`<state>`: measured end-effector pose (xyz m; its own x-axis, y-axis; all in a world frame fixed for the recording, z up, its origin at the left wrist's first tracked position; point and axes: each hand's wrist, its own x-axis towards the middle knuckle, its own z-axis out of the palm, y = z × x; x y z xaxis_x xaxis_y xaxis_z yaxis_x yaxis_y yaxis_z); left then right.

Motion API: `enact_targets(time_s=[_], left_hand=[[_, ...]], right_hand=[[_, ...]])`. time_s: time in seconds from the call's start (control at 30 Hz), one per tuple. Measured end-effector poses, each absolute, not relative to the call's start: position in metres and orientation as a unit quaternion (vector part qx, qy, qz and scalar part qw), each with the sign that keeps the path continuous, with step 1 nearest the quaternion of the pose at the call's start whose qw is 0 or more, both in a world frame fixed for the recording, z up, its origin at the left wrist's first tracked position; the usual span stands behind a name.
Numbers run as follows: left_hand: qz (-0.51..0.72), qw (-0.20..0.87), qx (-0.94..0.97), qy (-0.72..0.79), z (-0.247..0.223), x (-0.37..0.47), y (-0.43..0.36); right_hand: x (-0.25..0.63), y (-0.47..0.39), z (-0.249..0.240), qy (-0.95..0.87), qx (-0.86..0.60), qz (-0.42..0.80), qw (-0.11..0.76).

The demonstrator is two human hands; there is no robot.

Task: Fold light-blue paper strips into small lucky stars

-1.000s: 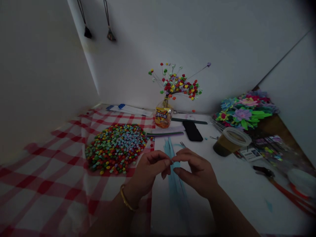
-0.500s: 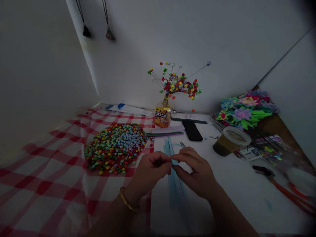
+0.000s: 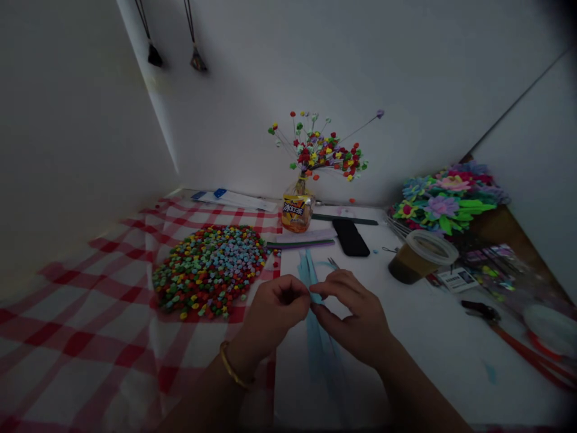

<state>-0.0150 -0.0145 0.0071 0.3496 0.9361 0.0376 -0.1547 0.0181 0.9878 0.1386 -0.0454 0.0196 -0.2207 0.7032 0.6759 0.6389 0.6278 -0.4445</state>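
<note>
Both hands are pinched fingertip to fingertip, left (image 3: 282,307) and right (image 3: 351,310), can't tell on what. Thin, flat blue strips (image 3: 320,349) run lengthwise underneath, bare white tabletop (image 3: 419,361) off to the right.

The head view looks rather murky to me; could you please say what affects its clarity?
Head view: dim overall, right corners blacked out; wide-angle stretch toward the edges; strips smeared below the hands; fine detail at the fingertips too dark to tell.

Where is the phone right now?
In the head view, the phone lies flat on the white tabletop, right of the bottle and beyond the right hand.
</note>
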Motion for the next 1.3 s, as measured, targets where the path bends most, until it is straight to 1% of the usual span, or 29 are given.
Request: enact_targets(time_s=[0.1, 0.2, 0.3, 0.4, 0.67, 0.9, 1.0, 1.17, 1.3], left_hand=[[0.426, 0.695, 0.493, 0.303, 0.0029, -0.0169, -0.0135], [0.434, 0.713, 0.473, 0.282, 0.0014, -0.0181, -0.0128], [0.439, 0.722, 0.457, 0.276, 0.0029, -0.0181, -0.0125], [0.434, 0.737, 0.443, 0.268, 0.0047, -0.0177, -0.0131], [0.427, 0.751, 0.44, 0.244, 0.0046, -0.0171, -0.0144], [0.476, 0.671, 0.503, 0.266, 0.0071, -0.0166, -0.0141], [0.487, 0.629, 0.538, 0.277, 0.0065, -0.0161, -0.0152], [0.475, 0.637, 0.546, 0.264, 0.0043, -0.0162, -0.0159], [0.478, 0.614, 0.56, 0.284, 0.0062, -0.0165, -0.0156]], right_hand=[[0.1407, -0.0467, 0.0208, -0.749, -0.431, 0.186, 0.468], [0.145, -0.0468, 0.0192, -0.703, -0.438, 0.321, 0.46], [0.1479, -0.0467, 0.0163, -0.657, -0.419, 0.424, 0.461], [0.1476, -0.047, 0.0151, -0.622, -0.385, 0.489, 0.475], [0.1402, -0.043, 0.017, -0.519, -0.416, 0.537, 0.519], [0.1388, -0.0398, 0.0156, -0.453, -0.433, 0.557, 0.546], [0.1412, -0.0387, 0.0154, -0.451, -0.436, 0.56, 0.542], [0.1436, -0.038, 0.0143, -0.462, -0.428, 0.562, 0.536], [0.1414, -0.0383, 0.0124, -0.468, -0.42, 0.547, 0.553]])
